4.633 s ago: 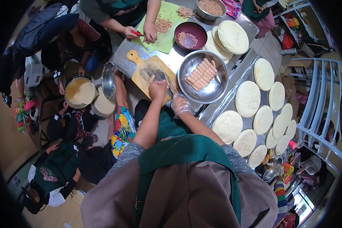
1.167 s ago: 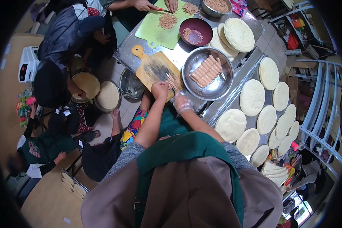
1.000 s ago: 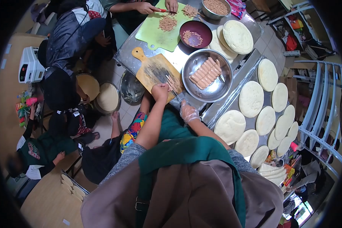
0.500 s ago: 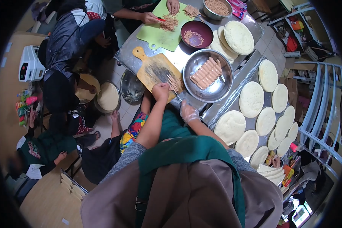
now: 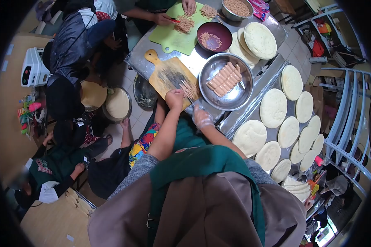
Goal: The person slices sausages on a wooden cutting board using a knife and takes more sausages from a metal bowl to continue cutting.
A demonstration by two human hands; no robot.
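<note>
My left hand [image 5: 174, 99] is closed at the lower end of the wooden cutting board [image 5: 169, 76], against thin sausage strips [image 5: 188, 89]. Whether its fingers grip the strips is hidden. My right hand [image 5: 203, 117], in a clear plastic glove, is wrapped round a knife [image 5: 191, 102] whose blade points up to the board's edge by the strips. Just right of the board stands a steel bowl [image 5: 242, 101] with a row of whole sausages [image 5: 224, 79] and a piece of metal inside.
A co-worker's hands [image 5: 163, 19] work with a red-handled knife over a green board [image 5: 173, 43]. Near it are a maroon bowl [image 5: 226, 35] and a steel bowl of chopped sausage [image 5: 237, 7]. Flat dough rounds [image 5: 273, 108] cover the right-hand tray. Other people and batter bowls are at left.
Since the oldest frame, cut strips have appeared on the wooden board under my left hand. My right hand has drawn back slightly with the knife. Co-workers at left have shifted.
</note>
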